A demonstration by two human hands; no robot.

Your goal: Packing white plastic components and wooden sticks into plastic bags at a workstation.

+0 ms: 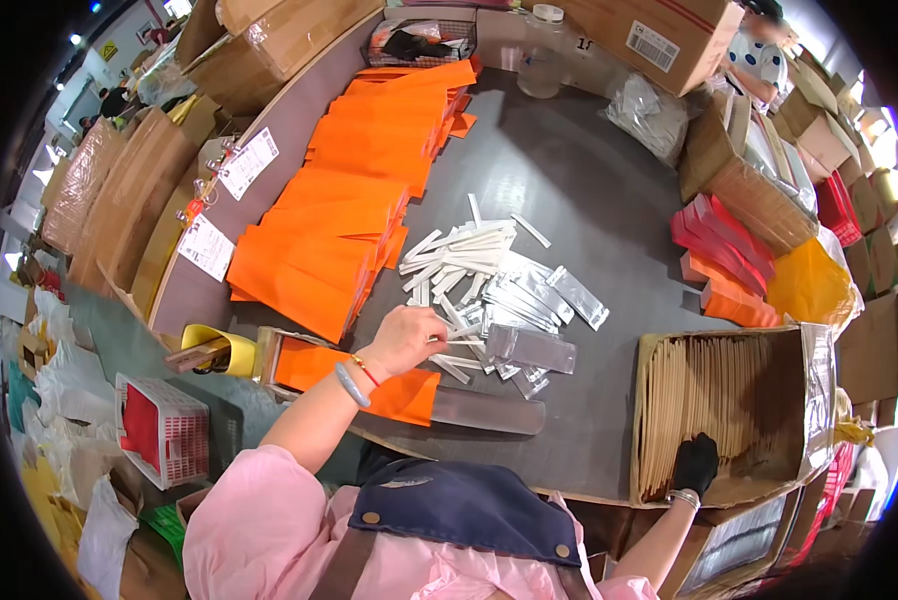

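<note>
My bare left hand (407, 338), with a bangle and a red string at the wrist, is closed over the near left side of a loose pile of white strips (469, 250). Its fingertips pinch a thin white strip (464, 342). Beside that pile lie several small clear plastic packets (576, 297) and a flat grey transparent packet (531, 350). Under my left forearm is an orange sheet (404, 396) resting on a grey strip (489, 411). My right hand (697, 465), in a black glove, touches the packed brown card pieces (714, 385) inside an open carton (649, 430); its fingertips are hidden.
Overlapping orange sheets (344, 200) run along the table's left side. At the right are red and orange bundles (724, 245), a yellow bag (814, 280) and cartons (749, 170). A clear jar (541, 55) and wire basket (424, 42) stand at the back. A person (759, 60) is beyond.
</note>
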